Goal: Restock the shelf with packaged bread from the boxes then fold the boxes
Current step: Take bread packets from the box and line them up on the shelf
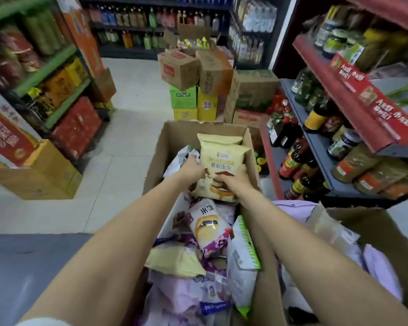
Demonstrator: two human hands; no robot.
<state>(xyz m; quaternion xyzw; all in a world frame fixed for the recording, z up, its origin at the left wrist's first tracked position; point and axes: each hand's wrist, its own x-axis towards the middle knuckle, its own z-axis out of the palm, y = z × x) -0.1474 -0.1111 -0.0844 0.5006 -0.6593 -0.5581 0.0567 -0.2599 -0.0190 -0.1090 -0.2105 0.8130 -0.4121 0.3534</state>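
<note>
An open cardboard box stands on the floor in front of me, full of packaged bread. Both hands hold a pale yellow bread bag upright over the far end of the box. My left hand grips its left edge. My right hand grips its lower right part. A second yellow bag shows just behind it. Below lie a white-and-purple bag, a green-edged white bag and several lilac ones. A second open box sits at the right with lilac bags.
A red and grey shelf of sauce bottles and jars rises at the right. Stacked cartons block the aisle ahead. Shelves of boxed goods and a yellow carton stand at the left. Pale tiled floor lies between.
</note>
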